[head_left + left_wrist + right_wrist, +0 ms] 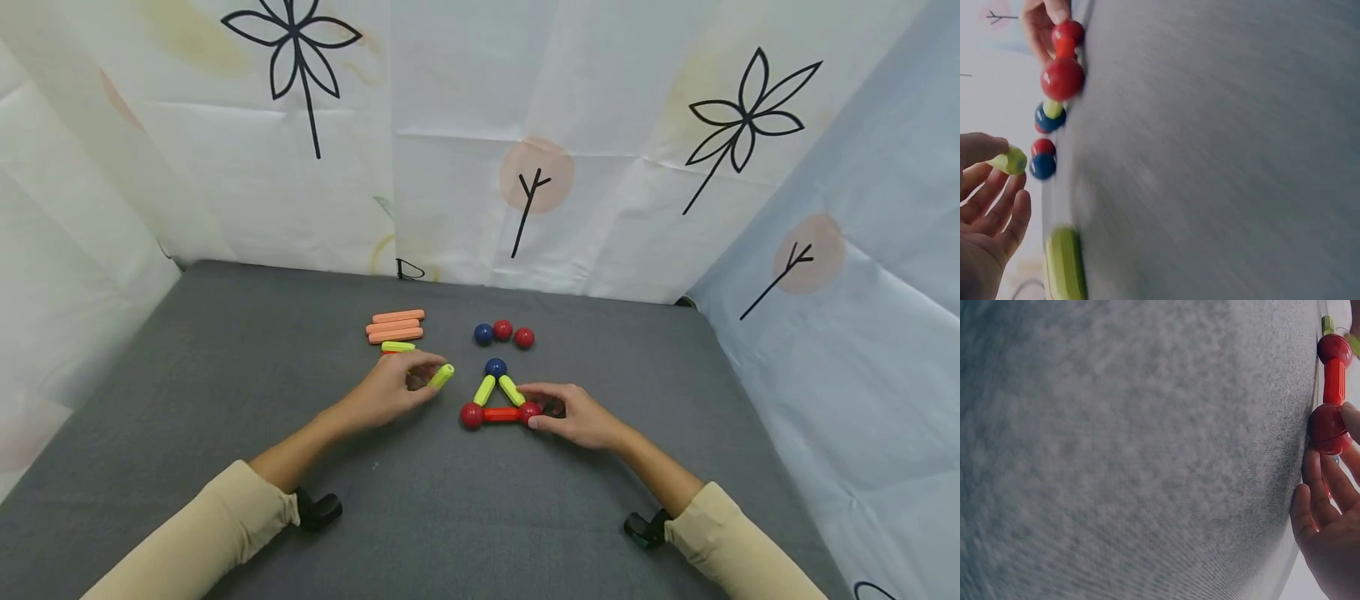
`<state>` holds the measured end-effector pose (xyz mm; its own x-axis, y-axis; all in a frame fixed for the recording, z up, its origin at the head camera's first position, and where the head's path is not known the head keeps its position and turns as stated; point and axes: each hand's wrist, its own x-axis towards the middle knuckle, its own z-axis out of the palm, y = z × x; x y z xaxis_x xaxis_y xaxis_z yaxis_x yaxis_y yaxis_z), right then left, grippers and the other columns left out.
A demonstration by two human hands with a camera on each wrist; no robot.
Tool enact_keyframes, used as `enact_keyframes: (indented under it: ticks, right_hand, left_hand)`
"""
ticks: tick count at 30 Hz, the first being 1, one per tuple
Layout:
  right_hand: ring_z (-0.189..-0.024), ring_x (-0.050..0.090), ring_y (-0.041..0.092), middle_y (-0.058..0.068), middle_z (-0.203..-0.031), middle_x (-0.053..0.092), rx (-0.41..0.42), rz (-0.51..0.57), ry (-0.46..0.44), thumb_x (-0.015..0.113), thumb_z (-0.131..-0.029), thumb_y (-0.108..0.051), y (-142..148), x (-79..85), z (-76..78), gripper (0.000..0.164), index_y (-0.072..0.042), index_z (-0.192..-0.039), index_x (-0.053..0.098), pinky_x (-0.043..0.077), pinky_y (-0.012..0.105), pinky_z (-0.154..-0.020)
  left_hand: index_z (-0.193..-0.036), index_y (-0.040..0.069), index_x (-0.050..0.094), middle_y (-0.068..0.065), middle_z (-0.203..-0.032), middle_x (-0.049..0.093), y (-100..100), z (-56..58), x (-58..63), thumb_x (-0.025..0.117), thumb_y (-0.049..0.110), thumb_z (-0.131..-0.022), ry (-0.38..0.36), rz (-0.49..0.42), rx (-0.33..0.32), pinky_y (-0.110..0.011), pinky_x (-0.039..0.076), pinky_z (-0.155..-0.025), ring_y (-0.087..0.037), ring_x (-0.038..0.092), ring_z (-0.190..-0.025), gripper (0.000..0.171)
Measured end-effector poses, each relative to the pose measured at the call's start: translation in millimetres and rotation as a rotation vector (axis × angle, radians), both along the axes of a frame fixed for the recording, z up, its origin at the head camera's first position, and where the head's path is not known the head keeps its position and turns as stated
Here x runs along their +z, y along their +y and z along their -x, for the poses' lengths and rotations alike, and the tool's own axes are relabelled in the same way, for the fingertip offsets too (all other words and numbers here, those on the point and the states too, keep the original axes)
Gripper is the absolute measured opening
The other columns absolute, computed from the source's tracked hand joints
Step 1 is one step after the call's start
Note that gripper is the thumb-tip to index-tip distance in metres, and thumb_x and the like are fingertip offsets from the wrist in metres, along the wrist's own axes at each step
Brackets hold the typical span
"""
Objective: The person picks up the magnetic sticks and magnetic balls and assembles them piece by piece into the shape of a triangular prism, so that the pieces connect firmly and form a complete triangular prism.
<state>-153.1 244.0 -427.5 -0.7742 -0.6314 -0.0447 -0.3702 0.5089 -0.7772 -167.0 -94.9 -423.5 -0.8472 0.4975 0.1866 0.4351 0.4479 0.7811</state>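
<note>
My left hand (397, 383) pinches a yellow-green rod (442, 376) between thumb and fingers, raised off the table in the left wrist view. To its right lies a triangle made of a blue ball (496, 367), two red balls (472, 416), two yellow-green rods (484, 390) and a red rod (501, 414). My right hand (576, 414) grips the triangle's right red ball (1329, 428) with thumb and fingers. Behind the left hand, another yellow-green rod (398, 347) lies with a bit of red showing below it, partly hidden by the hand.
Several orange rods (395, 327) lie side by side at the back left on the grey table (480, 517). A loose blue ball (483, 334) and two loose red balls (524, 337) sit behind the triangle. White printed cloth (465, 108) walls stand around the table.
</note>
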Motion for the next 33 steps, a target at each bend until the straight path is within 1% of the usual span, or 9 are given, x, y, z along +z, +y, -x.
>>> enact_keyframes:
  ticks: [4,8,12,15,18,22,29,33]
  right_hand:
    - [-0.109,0.059,0.024,0.01,-0.13,0.063,0.0,0.005,-0.011,0.068,-0.096,-0.019,0,-0.7,0.2,0.05,-0.004,-0.142,0.053,0.051,0.037,-0.086]
    - [-0.108,0.059,0.024,0.01,-0.129,0.063,0.001,0.011,-0.015,0.067,-0.096,-0.018,0,-0.8,-0.2,0.049,-0.004,-0.142,0.053,0.051,0.036,-0.086]
    - [-0.108,0.06,0.024,0.01,-0.129,0.064,0.002,0.016,-0.002,0.067,-0.096,-0.017,-2,-0.7,-1.0,0.049,-0.003,-0.141,0.054,0.051,0.036,-0.084]
    - [-0.108,0.061,0.024,0.01,-0.129,0.064,0.002,0.014,0.007,0.067,-0.096,-0.018,-3,-1.2,-1.3,0.048,-0.003,-0.141,0.054,0.051,0.035,-0.084]
    - [-0.108,0.061,0.024,0.01,-0.129,0.064,0.0,0.007,0.007,0.067,-0.097,-0.019,-3,-1.5,-1.5,0.049,-0.003,-0.141,0.054,0.051,0.032,-0.083]
    - [-0.108,0.06,0.023,0.009,-0.129,0.064,-0.002,0.003,0.002,0.067,-0.097,-0.019,-4,-1.2,-1.6,0.049,-0.004,-0.141,0.054,0.05,0.031,-0.083]
    - [-0.107,0.06,0.023,0.01,-0.129,0.064,-0.01,-0.006,0.002,0.067,-0.097,-0.019,-2,-0.6,-1.6,0.048,-0.004,-0.141,0.054,0.05,0.035,-0.083]
    - [-0.108,0.06,0.023,0.01,-0.13,0.063,-0.013,-0.011,-0.006,0.067,-0.097,-0.02,-2,-0.9,-1.2,0.049,-0.005,-0.141,0.054,0.05,0.036,-0.084]
  left_hand:
    - [-0.119,0.001,0.066,-0.008,-0.11,0.069,27,16.0,1.2,0.075,0.002,-0.087,-0.04,-0.121,-0.004,-0.035,0.056,-0.086,-0.021,0.066,-0.101,0.033]
    - [-0.119,0.001,0.066,-0.011,-0.112,0.07,52,29.6,0.0,0.073,0.003,-0.089,-0.058,-0.2,-0.025,-0.036,0.055,-0.089,-0.023,0.068,-0.104,0.031]
    - [-0.12,0.0,0.066,-0.012,-0.113,0.07,71,38.9,-2.1,0.072,0.003,-0.09,-0.059,-0.222,-0.047,-0.035,0.054,-0.09,-0.023,0.068,-0.105,0.03]
    - [-0.121,-0.001,0.066,-0.012,-0.112,0.07,81,44.1,-6.6,0.072,0.003,-0.09,-0.052,-0.214,-0.044,-0.035,0.054,-0.09,-0.023,0.068,-0.104,0.031]
    - [-0.121,-0.002,0.066,-0.012,-0.109,0.07,85,47.6,-12.1,0.072,0.003,-0.09,-0.038,-0.192,-0.034,-0.035,0.055,-0.089,-0.023,0.067,-0.101,0.032]
    - [-0.121,-0.002,0.066,-0.012,-0.107,0.07,85,48.6,-14.9,0.073,0.003,-0.089,-0.034,-0.178,-0.03,-0.036,0.055,-0.088,-0.023,0.067,-0.099,0.033]
    - [-0.122,-0.001,0.065,-0.012,-0.109,0.069,83,48.0,-15.0,0.071,0.004,-0.091,-0.045,-0.159,-0.042,-0.036,0.054,-0.09,-0.023,0.066,-0.103,0.032]
    - [-0.125,-0.001,0.063,-0.012,-0.115,0.068,81,46.1,-13.4,0.071,0.004,-0.091,-0.04,-0.148,-0.052,-0.035,0.054,-0.091,-0.024,0.066,-0.105,0.035]
